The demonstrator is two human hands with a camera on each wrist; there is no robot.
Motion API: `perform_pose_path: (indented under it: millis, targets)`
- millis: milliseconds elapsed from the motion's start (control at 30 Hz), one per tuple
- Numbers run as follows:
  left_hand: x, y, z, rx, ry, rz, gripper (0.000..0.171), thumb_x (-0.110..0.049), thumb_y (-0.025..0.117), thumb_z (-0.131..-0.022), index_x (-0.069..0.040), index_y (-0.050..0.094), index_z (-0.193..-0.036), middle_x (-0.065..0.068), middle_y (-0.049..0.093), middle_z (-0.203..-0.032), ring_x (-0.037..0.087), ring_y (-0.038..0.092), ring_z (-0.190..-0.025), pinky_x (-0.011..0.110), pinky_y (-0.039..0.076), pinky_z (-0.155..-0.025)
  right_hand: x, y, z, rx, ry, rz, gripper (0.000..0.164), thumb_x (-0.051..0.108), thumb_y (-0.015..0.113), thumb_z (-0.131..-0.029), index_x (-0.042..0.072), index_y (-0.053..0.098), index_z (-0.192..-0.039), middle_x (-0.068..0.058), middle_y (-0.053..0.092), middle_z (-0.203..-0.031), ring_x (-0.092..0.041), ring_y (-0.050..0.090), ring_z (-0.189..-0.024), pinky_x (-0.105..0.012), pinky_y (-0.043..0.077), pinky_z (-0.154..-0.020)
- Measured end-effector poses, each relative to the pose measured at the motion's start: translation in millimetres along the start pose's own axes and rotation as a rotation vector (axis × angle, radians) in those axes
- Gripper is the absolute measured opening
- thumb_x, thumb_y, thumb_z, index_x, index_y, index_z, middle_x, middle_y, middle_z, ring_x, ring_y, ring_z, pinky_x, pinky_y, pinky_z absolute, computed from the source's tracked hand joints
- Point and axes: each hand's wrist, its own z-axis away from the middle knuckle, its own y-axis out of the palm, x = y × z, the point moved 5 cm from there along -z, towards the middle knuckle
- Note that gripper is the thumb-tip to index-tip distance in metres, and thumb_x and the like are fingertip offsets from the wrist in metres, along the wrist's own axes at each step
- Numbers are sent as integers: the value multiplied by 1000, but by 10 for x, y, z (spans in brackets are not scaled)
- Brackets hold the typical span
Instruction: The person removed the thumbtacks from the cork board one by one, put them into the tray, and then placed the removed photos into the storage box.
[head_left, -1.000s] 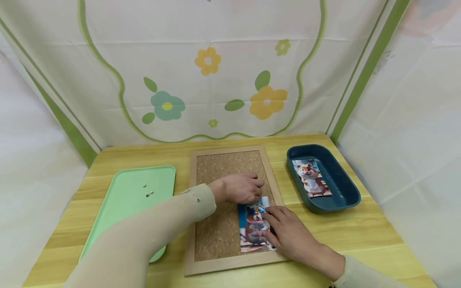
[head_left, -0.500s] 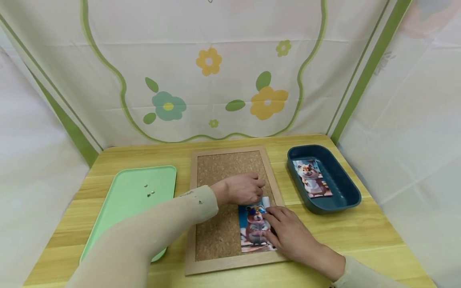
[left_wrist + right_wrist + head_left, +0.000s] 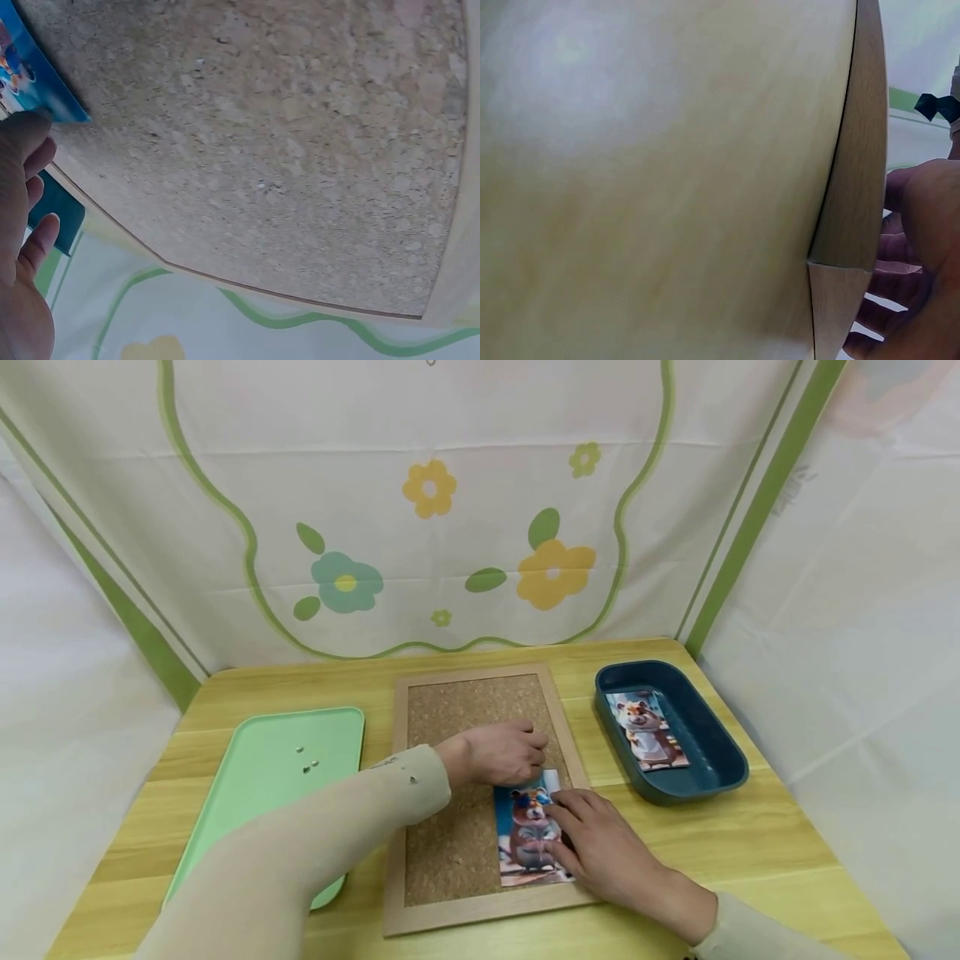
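Note:
A photo card of a cartoon hamster in sunglasses [image 3: 528, 839] lies at the lower right of the wood-framed cork board [image 3: 450, 852]. My left hand [image 3: 506, 753] is at the card's top edge with its fingers bent; in the left wrist view, a fingertip [image 3: 31, 127] touches the card's blue corner [image 3: 56, 97]. Whatever may be under that fingertip is hidden. Across the card's right edge, my right hand [image 3: 611, 847] rests with fingers extended, holding it against the board. Only the board's frame [image 3: 855, 142] and part of this hand show in the right wrist view.
On the left, partly under my left sleeve, lies a light green tray [image 3: 258, 752] with 3 tiny shiny pieces [image 3: 307, 769]. A dark blue bin [image 3: 716, 768] at the right contains another hamster photo card [image 3: 651, 735]. Patterned white cloth [image 3: 450, 543] hangs behind the table.

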Motion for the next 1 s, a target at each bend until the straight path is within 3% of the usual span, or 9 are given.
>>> perform_pose_path:
  millis: [433,1000]
  targets:
    - [10,155,14,-102,-9,6,32,-31,34,-117,-27,66,-119,-11,66,-120,14,52,-107,31,43,-87,7,13,-4,-4,-2,11,41,34,69,-101,8,70,-132,-12,65,-136,-32,59,-128,-53,48,-110]
    - [35,180,46,-85,-29,11,33,-36,33,-116,-28,63,-126,-9,64,-129,14,55,-118,33,47,-98,3,12,-3,-1,5,13,41,34,69,-101,8,70,-133,-12,65,-137,-32,59,-129,-53,47,-111]
